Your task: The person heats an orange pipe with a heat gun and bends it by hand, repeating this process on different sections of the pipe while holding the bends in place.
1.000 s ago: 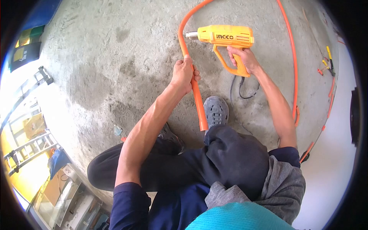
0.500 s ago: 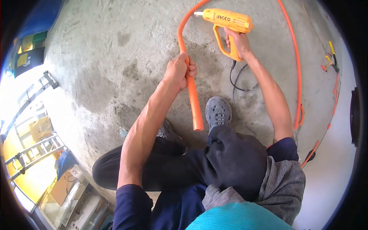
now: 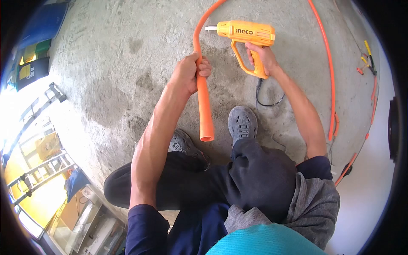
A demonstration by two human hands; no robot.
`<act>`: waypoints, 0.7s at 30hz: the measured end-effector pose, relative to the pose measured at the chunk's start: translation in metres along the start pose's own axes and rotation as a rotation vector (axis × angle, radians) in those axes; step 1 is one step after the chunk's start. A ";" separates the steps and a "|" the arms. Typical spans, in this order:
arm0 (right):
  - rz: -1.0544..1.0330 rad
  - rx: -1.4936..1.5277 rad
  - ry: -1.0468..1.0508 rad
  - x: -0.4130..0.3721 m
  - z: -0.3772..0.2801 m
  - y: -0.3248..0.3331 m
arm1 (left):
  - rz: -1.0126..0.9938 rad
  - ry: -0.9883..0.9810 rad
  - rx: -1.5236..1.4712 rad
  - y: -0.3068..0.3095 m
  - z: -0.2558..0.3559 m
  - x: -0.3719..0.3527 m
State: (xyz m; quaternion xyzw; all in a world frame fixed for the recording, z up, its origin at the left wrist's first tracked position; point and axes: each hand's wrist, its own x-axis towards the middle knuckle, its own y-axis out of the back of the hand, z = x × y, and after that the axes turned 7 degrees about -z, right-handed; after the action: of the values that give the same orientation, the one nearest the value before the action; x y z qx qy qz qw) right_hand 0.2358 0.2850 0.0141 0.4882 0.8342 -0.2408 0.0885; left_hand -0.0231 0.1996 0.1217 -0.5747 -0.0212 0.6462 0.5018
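My left hand (image 3: 192,71) is wrapped round an orange plastic pipe (image 3: 205,108). Below the hand the pipe hangs down to an open end that faces me; above it, the pipe bends away toward the top edge. In my right hand (image 3: 262,58) is a yellow heat gun (image 3: 246,30) marked INGCO, gripped by its handle. Its metal nozzle points left at the curved part of the pipe, with a small gap between them. A black cord (image 3: 267,102) loops from the base of the handle to the floor.
Rough grey concrete floor (image 3: 110,63) spreads around my feet. Another orange pipe (image 3: 327,55) curves along the right. By the right wall lie a yellow-handled tool (image 3: 369,51) and orange pieces. A ladder (image 3: 38,176) and a blue item (image 3: 75,185) are at the left.
The pipe in my left hand has shifted left and tilted, its open end now showing more. My right hand has brought the heat gun down and slightly left.
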 end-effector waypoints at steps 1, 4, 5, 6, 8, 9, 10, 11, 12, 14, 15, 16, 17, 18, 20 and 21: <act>0.001 0.000 0.000 -0.005 0.002 -0.001 | 0.000 0.000 0.000 0.000 0.001 0.000; -0.063 0.085 -0.077 -0.019 0.006 -0.004 | -0.005 0.011 -0.010 0.000 0.002 0.000; -0.064 0.085 -0.076 -0.022 0.006 -0.004 | -0.008 0.010 -0.024 0.001 0.002 0.000; -0.096 0.078 -0.086 -0.026 0.004 -0.004 | -0.011 0.010 -0.040 -0.003 0.002 -0.001; -0.125 0.070 -0.097 -0.026 0.004 -0.001 | 0.018 0.002 -0.037 -0.009 0.001 -0.006; -0.101 0.054 -0.064 -0.021 0.005 0.000 | 0.047 -0.006 -0.033 -0.013 0.000 -0.008; -0.078 0.038 -0.030 -0.016 0.006 0.003 | 0.046 -0.005 -0.033 -0.012 -0.001 -0.008; -0.077 0.038 -0.029 -0.010 0.005 0.005 | 0.039 -0.014 -0.027 -0.008 -0.003 -0.006; -0.030 0.004 -0.003 -0.002 0.003 0.008 | 0.031 -0.023 -0.022 -0.005 -0.005 -0.005; 0.041 -0.024 0.046 0.015 -0.002 0.016 | 0.036 -0.035 0.023 -0.004 -0.012 -0.003; 0.037 -0.027 0.046 0.023 -0.008 0.020 | 0.041 -0.048 0.066 -0.005 -0.017 -0.002; 0.084 -0.102 0.090 0.031 -0.016 0.024 | 0.041 -0.052 0.063 -0.002 -0.023 0.000; 0.130 -0.178 0.135 0.039 -0.025 0.028 | 0.046 -0.061 0.056 -0.001 -0.031 0.004; 0.127 -0.185 0.136 0.046 -0.035 0.032 | 0.051 -0.067 0.049 0.000 -0.039 0.007; 0.223 -0.367 0.168 0.057 -0.055 0.040 | 0.066 -0.077 0.078 -0.003 -0.056 0.012; 0.220 -0.376 0.167 0.062 -0.062 0.044 | 0.085 -0.082 0.112 -0.002 -0.064 0.016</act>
State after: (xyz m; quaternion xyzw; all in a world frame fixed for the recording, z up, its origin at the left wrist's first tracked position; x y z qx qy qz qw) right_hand 0.2474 0.3810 0.0306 0.5692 0.8106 -0.0286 0.1342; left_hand 0.0299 0.1765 0.0900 -0.5191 0.0187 0.6902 0.5039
